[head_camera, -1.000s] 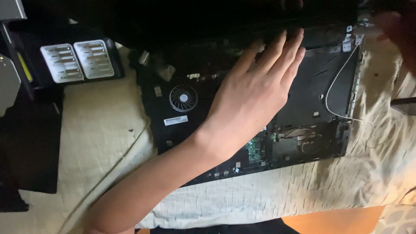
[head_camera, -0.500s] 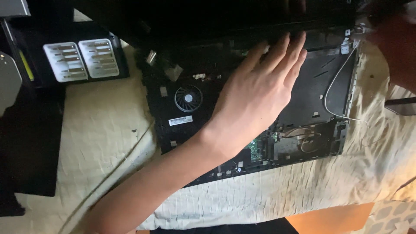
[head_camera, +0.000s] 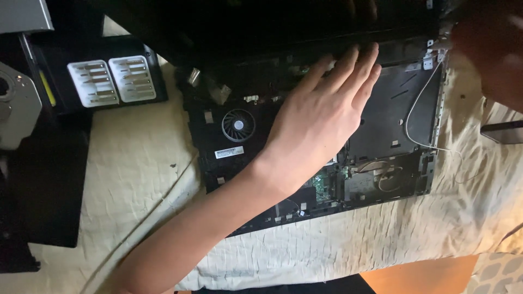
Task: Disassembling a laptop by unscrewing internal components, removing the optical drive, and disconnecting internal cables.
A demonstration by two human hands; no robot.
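An opened black laptop base lies on a cream quilt, its insides showing: a round fan, a green circuit board and a thin white cable. My left hand rests flat on the middle of the base, holding nothing, with the fingertips reaching the hinge edge under the dark lid. My right hand is blurred at the far right corner by the hinge. Its grip is unclear.
A black case of screwdriver bits in two white trays sits at the far left. A flat black panel lies left of the quilt. A dark phone-like object lies at the right edge. An orange surface shows at the bottom.
My left hand has crept slightly further toward the hinge edge. The right hand has stayed by the far right corner. The view has shifted a little.
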